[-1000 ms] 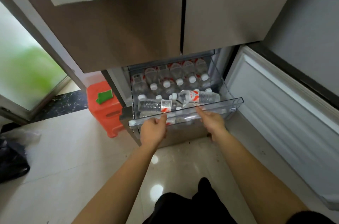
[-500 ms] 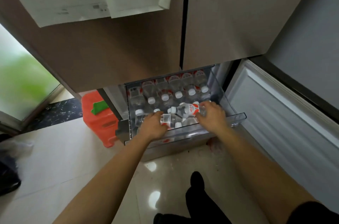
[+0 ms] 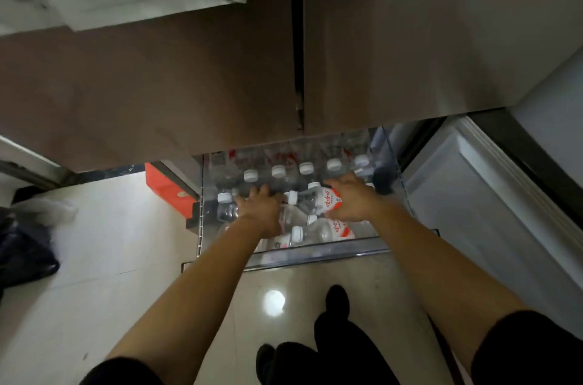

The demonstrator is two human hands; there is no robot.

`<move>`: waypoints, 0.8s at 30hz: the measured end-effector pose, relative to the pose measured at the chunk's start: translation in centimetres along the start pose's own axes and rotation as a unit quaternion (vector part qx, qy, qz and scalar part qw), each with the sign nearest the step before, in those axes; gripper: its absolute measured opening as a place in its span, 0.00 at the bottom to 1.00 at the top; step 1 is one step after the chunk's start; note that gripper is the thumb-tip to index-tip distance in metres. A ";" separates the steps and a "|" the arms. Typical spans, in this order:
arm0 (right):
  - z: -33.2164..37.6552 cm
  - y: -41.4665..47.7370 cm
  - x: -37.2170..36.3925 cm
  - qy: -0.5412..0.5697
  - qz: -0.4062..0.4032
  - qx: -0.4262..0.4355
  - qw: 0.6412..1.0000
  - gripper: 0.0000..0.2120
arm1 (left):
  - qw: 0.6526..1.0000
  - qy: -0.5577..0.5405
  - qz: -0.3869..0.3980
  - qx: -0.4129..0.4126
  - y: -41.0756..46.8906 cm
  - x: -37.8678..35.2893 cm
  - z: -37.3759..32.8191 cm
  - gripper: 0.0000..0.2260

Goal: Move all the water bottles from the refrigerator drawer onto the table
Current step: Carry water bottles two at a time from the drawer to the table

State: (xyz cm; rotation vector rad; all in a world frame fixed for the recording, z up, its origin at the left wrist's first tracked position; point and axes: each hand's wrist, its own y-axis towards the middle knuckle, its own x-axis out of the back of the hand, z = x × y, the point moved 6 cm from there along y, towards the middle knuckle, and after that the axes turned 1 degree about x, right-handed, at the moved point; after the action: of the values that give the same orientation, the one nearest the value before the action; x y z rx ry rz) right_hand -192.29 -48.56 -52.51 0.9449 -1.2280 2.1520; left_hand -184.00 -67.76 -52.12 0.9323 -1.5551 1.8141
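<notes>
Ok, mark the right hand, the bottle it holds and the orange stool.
right hand (image 3: 350, 203): head view, back of the hand.
bottle (image 3: 326, 201): head view, its red-and-white label.
orange stool (image 3: 165, 187): head view, its top face.

Drawer (image 3: 315, 253) holding water bottles (image 3: 317, 202), stool (image 3: 167, 192) left of it, open door (image 3: 473, 195) right, bag (image 3: 22, 252) far left

Both bare forearms stretch forward and down; left hand (image 3: 260, 209) curls over bottle (image 3: 228, 209), right hand (image 3: 350, 201) grips labelled bottle (image 3: 317, 201).

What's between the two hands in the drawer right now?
Head view: the capped neck of the lying bottle the right hand grips fills the gap, its cap toward the left hand, which holds its own bottle. Another bottle lies underneath.
</notes>
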 end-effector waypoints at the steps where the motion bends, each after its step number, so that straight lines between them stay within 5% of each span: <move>1: 0.1 0.0 -0.1 -0.003 0.004 0.003 1.000 0.43 | 1.000 -0.001 0.005 0.005 0.0 0.0 -0.1 0.38; 12: 1.8 0.4 0.7 -0.076 -0.004 0.009 0.997 0.34 | 0.996 -0.019 0.058 0.058 0.8 0.1 -1.0 0.40; 19: 0.4 -2.4 2.2 0.056 -0.089 0.047 0.993 0.37 | 0.993 -0.004 0.047 0.111 1.1 -0.5 -1.2 0.39; 24: -0.2 -4.7 3.4 0.125 -0.136 0.037 0.982 0.37 | 0.996 0.029 0.029 0.074 1.3 0.0 -1.3 0.38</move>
State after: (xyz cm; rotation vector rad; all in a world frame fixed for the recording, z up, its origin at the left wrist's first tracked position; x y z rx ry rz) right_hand -191.25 -45.90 -47.48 0.7924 -0.8517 2.0340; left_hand -185.16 -66.71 -52.99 0.9021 -1.4412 2.0015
